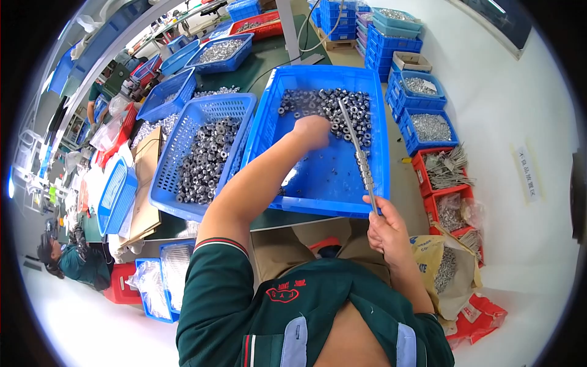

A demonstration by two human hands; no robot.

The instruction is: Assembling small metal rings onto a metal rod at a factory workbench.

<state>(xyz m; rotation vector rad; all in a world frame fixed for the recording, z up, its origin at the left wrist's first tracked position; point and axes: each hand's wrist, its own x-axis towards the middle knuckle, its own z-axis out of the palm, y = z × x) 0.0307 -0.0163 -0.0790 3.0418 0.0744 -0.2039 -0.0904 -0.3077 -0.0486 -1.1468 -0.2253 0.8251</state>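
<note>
My right hand point(386, 225) is closed round the lower end of a slim metal rod point(350, 122), which slants up and away over a blue bin point(306, 76). Several small metal rings point(364, 170) are threaded on the rod's lower half, just above my fingers. My left hand point(313, 131) is inside the bin, at the near edge of a heap of dark metal rings point(354, 101). Motion blurs this hand and its fingers are hidden, so what it holds, if anything, cannot be seen. A few loose rings and specks lie on the bin floor.
A blue perforated basket point(168, 174) of metal rings stands left of the bin on the green table point(260, 46). Stacked blue crates point(422, 104) and red boxes point(422, 162) of metal parts line the right wall. Another person point(76, 260) is at far left.
</note>
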